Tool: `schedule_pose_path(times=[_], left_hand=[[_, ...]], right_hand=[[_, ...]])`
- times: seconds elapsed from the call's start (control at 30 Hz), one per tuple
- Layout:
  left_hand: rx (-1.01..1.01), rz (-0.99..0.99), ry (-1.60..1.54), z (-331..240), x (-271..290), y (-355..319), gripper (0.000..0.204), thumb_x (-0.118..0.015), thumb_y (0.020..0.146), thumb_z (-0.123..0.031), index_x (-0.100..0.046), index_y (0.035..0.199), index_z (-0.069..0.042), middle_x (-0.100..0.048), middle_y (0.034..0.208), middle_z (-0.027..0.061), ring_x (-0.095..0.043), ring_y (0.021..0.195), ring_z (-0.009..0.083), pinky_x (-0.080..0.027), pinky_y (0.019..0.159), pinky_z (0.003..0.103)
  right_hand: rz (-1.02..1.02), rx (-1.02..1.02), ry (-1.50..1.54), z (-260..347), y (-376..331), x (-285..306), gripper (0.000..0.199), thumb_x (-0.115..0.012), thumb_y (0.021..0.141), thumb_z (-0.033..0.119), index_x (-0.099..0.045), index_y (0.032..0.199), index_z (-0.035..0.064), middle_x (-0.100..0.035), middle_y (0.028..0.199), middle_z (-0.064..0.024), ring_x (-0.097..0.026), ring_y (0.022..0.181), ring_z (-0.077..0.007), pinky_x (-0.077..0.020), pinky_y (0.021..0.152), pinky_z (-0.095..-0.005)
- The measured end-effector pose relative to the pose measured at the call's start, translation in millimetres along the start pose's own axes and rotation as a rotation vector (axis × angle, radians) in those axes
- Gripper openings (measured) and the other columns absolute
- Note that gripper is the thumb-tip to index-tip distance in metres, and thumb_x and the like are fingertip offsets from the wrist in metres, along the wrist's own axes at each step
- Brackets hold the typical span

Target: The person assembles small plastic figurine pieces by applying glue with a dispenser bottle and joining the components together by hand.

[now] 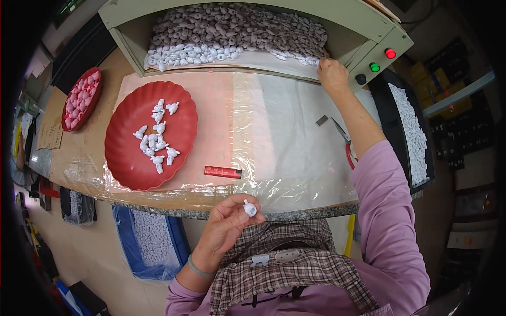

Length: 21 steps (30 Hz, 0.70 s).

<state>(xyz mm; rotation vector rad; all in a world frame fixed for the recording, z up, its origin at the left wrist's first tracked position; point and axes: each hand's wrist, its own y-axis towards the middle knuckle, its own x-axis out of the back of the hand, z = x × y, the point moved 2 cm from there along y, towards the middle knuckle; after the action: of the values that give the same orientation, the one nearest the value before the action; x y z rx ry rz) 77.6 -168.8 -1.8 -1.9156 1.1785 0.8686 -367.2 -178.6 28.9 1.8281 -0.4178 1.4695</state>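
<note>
Bench (295, 131) is covered in clear plastic sheet. At the back, a grey machine housing (369, 31) with an open bay holds a big heap of small white moulded parts (232, 31), a few spilling to the front lip. Red, green and black buttons sit on its right face.

Right hand (332, 73) is stretched out to the bay's right end, touching the edge of the heap. Fingers are curled into the parts; can't tell if it has hold of any.

Left hand (229, 218) is held near the body below the bench edge, thumb and fingertips pinched closed on one small white part (250, 209), the rest of the hand loosely curled.

Doing it well, my read: keep the pinch on the part's body so the stem stays visible, turn it to check all sides, and draw from the heap's edge rather than digging in.

Containers:
- black tray (421, 174) on the right: full of white parts
- large red plate (126, 163): about a dozen white parts clustered mid-plate
- small red plate (71, 118) far left: pink parts
- blue bin (176, 237) under the bench: white parts

Loose items: red cylinder (222, 171) on the sheet near the large plate, red-handled scissors (345, 142) by the right forearm.
</note>
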Motion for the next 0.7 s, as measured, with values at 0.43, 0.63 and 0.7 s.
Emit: schedule_pose_path(times=[0.43,0.63,0.7], left_hand=[[-0.042,0.037,-0.043,4.5,-3.8,-8.9,0.036,-0.061,0.086,-0.005,-0.055,0.121,0.0,-0.06,0.105,0.0092,-0.062,0.093,0.0189,-0.052,0.085,0.033],[-0.039,0.05,-0.03,12.4,-4.6,-8.0,0.033,-0.061,0.088,-0.006,-0.055,0.12,0.001,-0.061,0.106,0.0093,-0.063,0.09,0.0182,-0.053,0.082,0.032],[-0.032,0.018,0.01,13.4,-7.6,-9.1,0.032,-0.061,0.088,-0.007,-0.056,0.118,0.001,-0.061,0.106,0.0097,-0.063,0.09,0.0181,-0.053,0.083,0.032]], right_hand=[[0.483,-0.043,1.353,55.3,-86.8,74.0,0.025,-0.059,0.088,0.013,-0.064,0.111,0.0047,-0.061,0.08,0.0004,-0.051,0.062,-0.0034,-0.0408,0.053,-0.0174],[0.851,-0.256,1.788,95.6,-204.3,115.1,0.019,-0.054,0.092,0.01,-0.06,0.105,-0.0013,-0.064,0.089,-0.0049,-0.059,0.067,-0.0053,-0.0479,0.058,-0.0164],[0.926,-0.326,1.928,97.7,-229.2,109.6,0.016,-0.054,0.091,0.007,-0.059,0.103,-0.0007,-0.064,0.091,-0.0072,-0.061,0.07,-0.0079,-0.0519,0.063,-0.0185]])
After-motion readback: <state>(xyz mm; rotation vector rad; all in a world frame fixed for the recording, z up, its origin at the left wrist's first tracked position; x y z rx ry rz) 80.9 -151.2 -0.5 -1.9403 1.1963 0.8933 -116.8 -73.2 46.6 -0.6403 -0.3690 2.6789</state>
